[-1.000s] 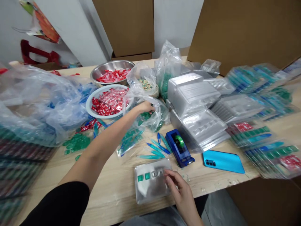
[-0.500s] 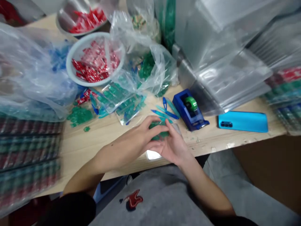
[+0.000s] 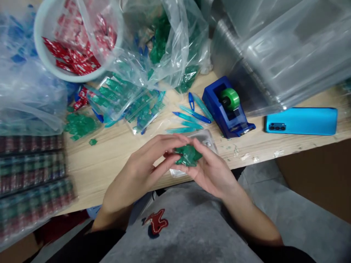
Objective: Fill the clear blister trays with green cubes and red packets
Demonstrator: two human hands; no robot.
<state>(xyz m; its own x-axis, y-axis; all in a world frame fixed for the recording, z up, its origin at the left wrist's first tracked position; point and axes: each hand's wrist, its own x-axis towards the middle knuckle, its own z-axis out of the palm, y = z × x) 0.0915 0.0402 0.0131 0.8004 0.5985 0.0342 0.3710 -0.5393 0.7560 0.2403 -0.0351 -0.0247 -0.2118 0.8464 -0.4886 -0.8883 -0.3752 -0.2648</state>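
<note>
Several green translucent pieces (image 3: pixel 189 155) are bunched between my two hands near the table's front edge. My left hand (image 3: pixel 150 160) curls around them from the left, its fingertips touching the pieces. My right hand (image 3: pixel 210 166) cups them from the right and below, fingers bent around the bunch. Under and behind the hands lies a clear plastic tray (image 3: pixel 207 138), partly covered by them. Just beyond the hands, slim teal sticks (image 3: pixel 189 117) and a blue pointed piece (image 3: pixel 201 117) lie on the wood.
A blue tape dispenser (image 3: pixel 229 109) and a blue phone (image 3: pixel 301 121) are at right. At the back stand a bowl of red packets (image 3: pixel 38 40) and plastic bags (image 3: pixel 183 44). Loose green pieces (image 3: pixel 79 126) and packed rows (image 3: pixel 35 182) are at left. Clear plastic sleeves (image 3: pixel 287 62) fill the back right.
The view has shifted closer to the table, and the bowl's top now leaves the frame. The green pieces show more plainly between my hands, which still hold them together.
</note>
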